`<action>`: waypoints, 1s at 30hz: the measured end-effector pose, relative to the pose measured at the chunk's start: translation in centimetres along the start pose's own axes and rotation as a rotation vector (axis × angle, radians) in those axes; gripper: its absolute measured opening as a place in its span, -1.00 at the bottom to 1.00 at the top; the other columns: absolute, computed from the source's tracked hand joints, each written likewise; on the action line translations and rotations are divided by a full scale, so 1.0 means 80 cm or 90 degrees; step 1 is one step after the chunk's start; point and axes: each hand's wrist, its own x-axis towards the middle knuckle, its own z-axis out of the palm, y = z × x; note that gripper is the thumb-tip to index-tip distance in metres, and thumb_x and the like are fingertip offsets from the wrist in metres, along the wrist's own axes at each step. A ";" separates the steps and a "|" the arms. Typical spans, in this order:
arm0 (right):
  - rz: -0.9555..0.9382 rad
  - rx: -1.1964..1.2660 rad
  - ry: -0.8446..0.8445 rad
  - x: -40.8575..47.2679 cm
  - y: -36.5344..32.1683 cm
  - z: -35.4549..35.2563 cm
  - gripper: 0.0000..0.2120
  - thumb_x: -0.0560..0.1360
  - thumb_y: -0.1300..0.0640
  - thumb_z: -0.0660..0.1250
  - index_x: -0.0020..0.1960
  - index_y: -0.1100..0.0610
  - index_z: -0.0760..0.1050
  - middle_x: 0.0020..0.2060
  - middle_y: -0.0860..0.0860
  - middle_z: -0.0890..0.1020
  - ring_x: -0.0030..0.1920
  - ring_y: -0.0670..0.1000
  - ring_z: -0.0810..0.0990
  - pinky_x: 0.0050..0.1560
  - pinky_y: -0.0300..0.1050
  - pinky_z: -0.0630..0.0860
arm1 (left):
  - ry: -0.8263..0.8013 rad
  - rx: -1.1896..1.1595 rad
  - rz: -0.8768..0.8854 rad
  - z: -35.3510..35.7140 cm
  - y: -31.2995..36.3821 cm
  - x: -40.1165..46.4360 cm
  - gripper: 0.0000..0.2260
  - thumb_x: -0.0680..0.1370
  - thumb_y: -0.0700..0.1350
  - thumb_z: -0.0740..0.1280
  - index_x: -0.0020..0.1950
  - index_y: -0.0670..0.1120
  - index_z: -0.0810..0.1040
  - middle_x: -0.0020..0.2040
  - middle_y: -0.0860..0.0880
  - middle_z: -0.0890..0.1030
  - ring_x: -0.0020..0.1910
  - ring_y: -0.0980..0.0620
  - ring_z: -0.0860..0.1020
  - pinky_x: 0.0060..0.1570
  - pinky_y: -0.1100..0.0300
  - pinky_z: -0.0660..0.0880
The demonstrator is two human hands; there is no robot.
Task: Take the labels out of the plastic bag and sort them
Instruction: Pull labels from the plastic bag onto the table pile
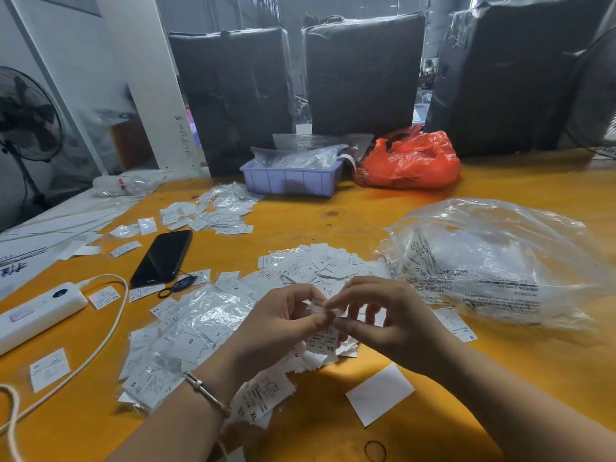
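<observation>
My left hand [283,320] and my right hand [386,320] meet above the orange table [333,208], both pinching a small clear plastic packet with white XS labels [325,338] hanging from it. Loose white size labels lie in piles: one behind my hands [316,265], one marked XL under my left wrist [260,400], another at the far left [220,211]. Small packets of S and M labels [186,335] are heaped left of my hands. A large crumpled clear plastic bag [493,261] rests at the right.
A black phone [163,256], a white power strip [36,313] with its cable, a blank white card [380,393] and a rubber band [375,451] lie on the table. A lilac bin [293,181], a red bag [410,161] and black-wrapped bales [363,75] stand at the back.
</observation>
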 end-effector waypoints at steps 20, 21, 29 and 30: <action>0.084 0.272 0.091 0.002 -0.007 -0.019 -0.63 0.36 0.46 0.44 0.11 0.20 0.55 -0.32 0.16 0.63 -0.32 0.11 0.58 -0.20 -0.02 0.56 | 0.114 0.044 0.075 -0.008 0.003 -0.002 -0.95 0.52 -0.15 0.42 -0.08 -0.11 0.65 -0.17 -0.04 0.69 -0.20 0.11 0.62 -0.20 0.30 0.53; 0.085 0.268 0.081 0.002 -0.007 -0.018 -0.63 0.37 0.44 0.45 0.12 0.19 0.55 -0.31 0.15 0.64 -0.31 0.15 0.58 -0.21 0.01 0.56 | 0.108 0.042 0.075 -0.008 0.003 -0.003 -0.90 0.49 -0.10 0.44 -0.04 -0.09 0.67 -0.16 -0.03 0.69 -0.17 0.10 0.63 -0.18 0.29 0.54; 0.173 -0.246 0.081 0.007 0.023 -0.055 -0.82 0.47 0.27 0.39 -0.02 0.03 0.61 -0.22 -0.10 0.66 -0.24 -0.05 0.61 -0.19 -0.02 0.60 | 0.172 0.185 0.044 -0.043 0.010 -0.005 -0.93 0.53 -0.24 0.40 -0.07 -0.11 0.67 -0.15 -0.02 0.70 -0.10 0.03 0.65 -0.11 0.19 0.58; 0.203 -0.327 0.062 0.007 0.028 -0.065 -0.82 0.47 0.26 0.37 -0.04 0.00 0.61 -0.22 -0.13 0.64 -0.23 -0.09 0.58 -0.19 -0.03 0.58 | 0.185 0.214 0.023 -0.052 0.011 -0.006 -0.92 0.54 -0.23 0.40 -0.07 -0.08 0.67 -0.16 0.01 0.70 -0.11 0.04 0.64 -0.12 0.20 0.56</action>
